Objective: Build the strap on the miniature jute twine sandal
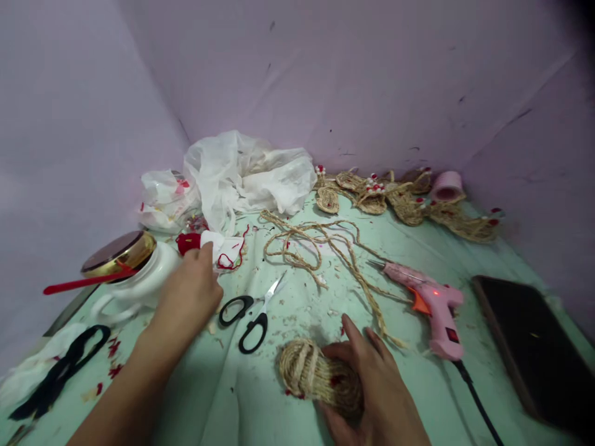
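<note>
My right hand point(372, 384) is wrapped around a small slipper made of coiled jute rope point(309, 371), near the table's front edge. Two rope straps cross its top, and red bits show on it. My left hand point(198, 279) reaches to the back left with its fingers drawn together at a white piece point(212, 239); whether it grips this piece is hidden by the hand. Red yarn point(188, 243) lies just beside those fingers. Black-handled scissors point(253, 319) rest partly spread between my hands. Beyond them lies a loose length of jute rope point(302, 232).
On the right are a pink glue gun point(434, 303) with a lit red light and a dark phone point(530, 353). Finished-looking rope slippers point(404, 204) line the back wall beside a pink tape roll point(447, 186). A white plastic bag point(251, 176), white pot point(158, 272) and black yarn point(60, 371) are leftward.
</note>
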Motion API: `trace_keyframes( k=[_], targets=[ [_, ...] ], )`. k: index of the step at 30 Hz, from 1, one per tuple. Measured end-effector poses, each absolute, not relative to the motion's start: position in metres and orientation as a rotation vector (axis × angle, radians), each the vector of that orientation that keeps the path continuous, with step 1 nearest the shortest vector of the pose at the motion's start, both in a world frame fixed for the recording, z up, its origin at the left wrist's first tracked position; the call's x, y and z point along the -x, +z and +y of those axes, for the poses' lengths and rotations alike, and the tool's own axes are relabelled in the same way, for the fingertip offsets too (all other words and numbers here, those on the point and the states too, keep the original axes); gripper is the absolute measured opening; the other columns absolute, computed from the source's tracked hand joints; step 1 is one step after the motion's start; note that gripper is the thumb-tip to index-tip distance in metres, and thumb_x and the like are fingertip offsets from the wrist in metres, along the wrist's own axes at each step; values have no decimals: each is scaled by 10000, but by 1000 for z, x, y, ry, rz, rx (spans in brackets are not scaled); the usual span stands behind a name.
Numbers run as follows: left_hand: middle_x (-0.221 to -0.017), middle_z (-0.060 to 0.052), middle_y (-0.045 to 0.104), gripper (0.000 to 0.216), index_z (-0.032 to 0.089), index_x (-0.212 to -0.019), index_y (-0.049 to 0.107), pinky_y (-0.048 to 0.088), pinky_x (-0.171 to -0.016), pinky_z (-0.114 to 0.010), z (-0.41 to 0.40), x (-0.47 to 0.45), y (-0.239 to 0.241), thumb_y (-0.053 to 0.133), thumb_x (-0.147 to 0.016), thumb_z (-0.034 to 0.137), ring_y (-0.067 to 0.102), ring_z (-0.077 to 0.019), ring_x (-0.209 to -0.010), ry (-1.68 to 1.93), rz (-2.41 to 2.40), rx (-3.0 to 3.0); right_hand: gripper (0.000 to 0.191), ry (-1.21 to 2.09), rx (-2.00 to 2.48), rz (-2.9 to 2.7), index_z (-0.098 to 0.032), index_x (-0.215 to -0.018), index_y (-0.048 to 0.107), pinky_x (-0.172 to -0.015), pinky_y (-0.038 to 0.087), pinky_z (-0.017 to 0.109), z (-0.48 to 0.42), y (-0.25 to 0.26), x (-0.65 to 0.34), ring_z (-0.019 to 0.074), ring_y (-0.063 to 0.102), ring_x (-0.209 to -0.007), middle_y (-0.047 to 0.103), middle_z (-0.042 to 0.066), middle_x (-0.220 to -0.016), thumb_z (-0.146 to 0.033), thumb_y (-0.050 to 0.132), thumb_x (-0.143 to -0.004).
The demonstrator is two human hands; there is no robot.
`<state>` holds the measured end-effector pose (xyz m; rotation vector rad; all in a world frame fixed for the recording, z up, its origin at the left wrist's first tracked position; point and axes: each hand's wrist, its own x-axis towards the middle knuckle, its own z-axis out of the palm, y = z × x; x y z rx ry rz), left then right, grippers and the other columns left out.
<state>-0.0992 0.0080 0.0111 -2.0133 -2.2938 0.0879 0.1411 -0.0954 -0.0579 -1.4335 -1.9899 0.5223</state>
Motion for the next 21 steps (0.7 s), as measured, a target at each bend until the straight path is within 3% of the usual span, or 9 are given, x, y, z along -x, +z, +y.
trace_keyframes(
  k=[2, 4, 8, 12, 14, 18, 21],
  targets=[
    [-852, -142, 622, 309, 102, -946, 579, 395, -579, -314, 10, 98, 9, 392, -700, 115, 597, -257, -732, 197, -2315, 2039, 867, 529, 1451, -1981, -142, -1365, 95, -974, 238, 564, -96, -56, -140, 280, 563, -900, 648, 54, -924, -142, 527, -613],
    [-812, -112, 642, 243, 135, -820, 621, 393, -593, -301, 9, 95, 11, 413, -696, 134, 599, -246, -742, 87, -2318, 2017, 871, 554, 1455, -1983, -136, -1363, 88, -984, 223, 563, -98, -54, -140, 278, 556, -915, 637, 62, -944, -144, 534, -615],
    [-771, -57, 668, 224, 183, -801, 654, 390, -623, -294, -2, 69, 18, 462, -728, 272, 593, -225, -737, -359, -2212, 2023, 889, 659, 1418, -2012, -139, -1366, 50, -1029, 145, 538, -100, -51, -143, 250, 521, -983, 599, 66, -1023, -128, 548, -629],
    [-601, -11, 591, 226, 176, -627, 604, 366, -566, -249, -14, 26, 17, 441, -751, 272, 538, -147, -602, -513, -2179, 2695, 886, 715, 1391, -2036, -160, -1370, 63, -1038, 102, 525, -100, -48, -145, 237, 494, -1018, 576, 63, -1050, -123, 549, -630],
    [-523, 8, 529, 253, 163, -561, 535, 348, -493, -225, -18, 11, 15, 430, -751, 293, 501, -118, -511, -597, -2409, 3054, 884, 712, 1386, -2051, -161, -1371, 84, -1036, 102, 521, -99, -46, -146, 241, 488, -1018, 564, 73, -1071, -131, 553, -623],
    [-510, 13, 553, 197, 144, -698, 552, 365, -418, -216, -20, 3, 13, 491, -693, 331, 474, -98, -383, -761, -3157, 3289, 818, 735, 1392, -2058, -169, -1344, 202, -1040, 102, 487, -97, -41, -145, 238, 483, -1008, 560, 71, -1079, -143, 558, -608],
    [-433, 47, 495, 170, 134, -719, 567, 302, -378, -184, -17, 6, 11, 555, -648, 288, 386, -65, -340, -823, -3109, 3321, 789, 725, 1367, -2077, -188, -1324, 239, -1037, 94, 478, -96, -40, -145, 235, 472, -1006, 562, 58, -1078, -136, 552, -601]
  ],
)
